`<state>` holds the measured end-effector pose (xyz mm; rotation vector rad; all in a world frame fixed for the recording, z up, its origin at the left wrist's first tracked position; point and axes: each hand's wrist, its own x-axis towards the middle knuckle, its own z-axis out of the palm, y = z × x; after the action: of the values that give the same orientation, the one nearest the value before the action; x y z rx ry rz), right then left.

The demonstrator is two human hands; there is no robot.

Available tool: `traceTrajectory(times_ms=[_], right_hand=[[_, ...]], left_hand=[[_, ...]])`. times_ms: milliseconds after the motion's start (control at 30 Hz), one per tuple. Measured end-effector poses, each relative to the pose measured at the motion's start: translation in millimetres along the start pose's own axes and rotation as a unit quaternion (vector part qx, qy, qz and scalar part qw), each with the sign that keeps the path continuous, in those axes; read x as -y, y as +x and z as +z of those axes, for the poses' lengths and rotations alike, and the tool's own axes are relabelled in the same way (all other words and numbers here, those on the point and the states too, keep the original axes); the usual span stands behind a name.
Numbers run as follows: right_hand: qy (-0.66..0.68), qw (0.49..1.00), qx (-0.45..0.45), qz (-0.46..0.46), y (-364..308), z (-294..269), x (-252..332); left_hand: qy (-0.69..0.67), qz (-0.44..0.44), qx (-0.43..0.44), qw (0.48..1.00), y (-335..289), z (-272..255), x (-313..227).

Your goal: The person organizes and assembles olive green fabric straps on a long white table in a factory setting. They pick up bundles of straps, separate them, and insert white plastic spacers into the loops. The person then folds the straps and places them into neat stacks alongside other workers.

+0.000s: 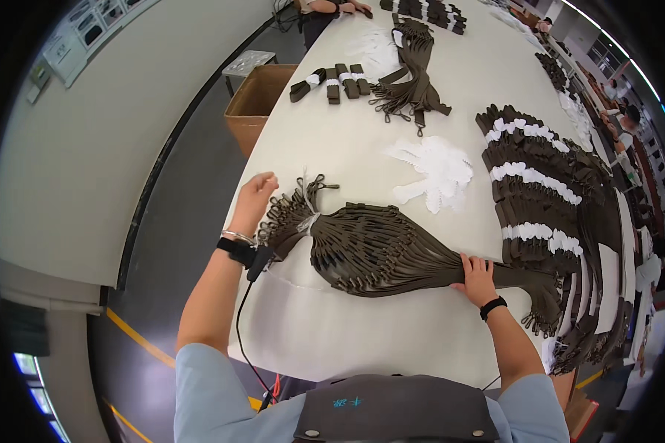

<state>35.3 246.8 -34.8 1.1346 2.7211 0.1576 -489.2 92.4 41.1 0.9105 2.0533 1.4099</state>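
Note:
A large bundle of dark brown straps with metal hooks lies across the table in front of me. Near its left end a pale tie cinches it, and a cluster of hooks fans out beyond. My right hand is closed over the bundle's narrowed right part, thumb on the near side. Just left of the hooks, my left hand is raised with its fingers curled together; whatever they pinch, if anything, is too small to make out. The straps' loose right ends hang toward the table's right edge.
White labels lie in a loose pile beyond the bundle. Stacked straps with white bands fill the right side. Farther off are another hooked bundle and several folded straps. A cardboard box stands left of the table.

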Motion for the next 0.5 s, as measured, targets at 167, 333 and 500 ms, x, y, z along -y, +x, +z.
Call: traceTrajectory(times_ms=[167, 333, 500], right_hand=[[0.030, 1.000, 0.001, 0.008, -3, -2, 2], [0.067, 0.998, -0.002, 0.009, -1, -1, -2], [0.058, 0.998, -0.010, 0.025, -5, 9, -6]], left_hand=[[0.299, 0.023, 0.139, 0.944, -18, 58, 11], [0.461, 0.046, 0.083, 0.882, -28, 97, 44], [0.409, 0.108, 0.069, 0.903, -31, 92, 48]])
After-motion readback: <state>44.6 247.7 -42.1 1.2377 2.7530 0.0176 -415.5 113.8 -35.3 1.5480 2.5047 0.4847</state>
